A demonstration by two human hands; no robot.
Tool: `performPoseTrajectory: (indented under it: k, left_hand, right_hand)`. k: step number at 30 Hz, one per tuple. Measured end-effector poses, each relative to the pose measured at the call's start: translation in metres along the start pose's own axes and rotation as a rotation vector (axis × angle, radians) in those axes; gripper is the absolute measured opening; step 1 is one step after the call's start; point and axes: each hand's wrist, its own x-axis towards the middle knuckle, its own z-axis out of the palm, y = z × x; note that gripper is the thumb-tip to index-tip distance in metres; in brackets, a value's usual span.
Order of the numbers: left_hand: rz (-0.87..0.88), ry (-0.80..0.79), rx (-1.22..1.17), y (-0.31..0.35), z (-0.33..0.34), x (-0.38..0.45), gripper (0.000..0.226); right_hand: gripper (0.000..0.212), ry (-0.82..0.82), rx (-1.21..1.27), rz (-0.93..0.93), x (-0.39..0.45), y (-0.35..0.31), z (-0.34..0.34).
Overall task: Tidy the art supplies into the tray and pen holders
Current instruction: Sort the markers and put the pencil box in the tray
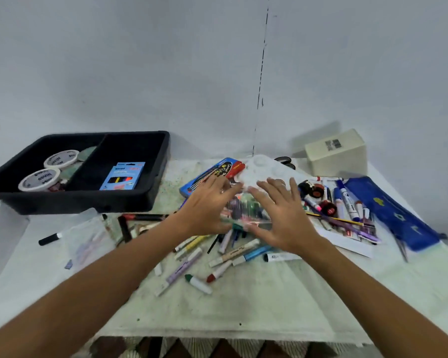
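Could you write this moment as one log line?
left hand: open | right hand: open | both over clear marker pack | tray: partly filled

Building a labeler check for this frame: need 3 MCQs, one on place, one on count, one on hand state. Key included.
1. Where does the black tray sit?
A. far left of the table
B. near right corner
C. under the blue pencil case

2. How many white round tubs lie in the tray's left compartment?
A. none
B. two
C. five

3. What are the two hands doing?
A. each grips a marker
B. both rest inside the tray
C. both are spread with straight fingers over a clear packet of pens

Key:
1 A, the tray is at the left, by the wall.
2 B, two tubs lie there, one behind the other.
3 C, the left hand and right hand have their fingers fanned at the packet's sides, curled round nothing.
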Motion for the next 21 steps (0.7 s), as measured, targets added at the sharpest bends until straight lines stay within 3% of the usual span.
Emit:
performPoseTrajectory:
  k: [4, 10, 21]
  left_hand:
    - [0.030, -0.127, -0.085, 0.034, 0.010, -0.023, 0.088]
    - [0.186, -0.121, -0.042, 0.077, 0.027, -0.054, 0.087]
    - [0.138, -0.165, 0.006, 0.121, 0.051, -0.072, 0.082]
  right_hand:
    - [0.072, -0.016, -0.046, -0.099, -0.046, 0.015, 0.000]
    - [0.073, -0.152, 0.017, -0.230, -0.100, 0.027, 0.004]
    - [0.075, -0.191, -0.015, -0.337, -0.135, 0.048, 0.014]
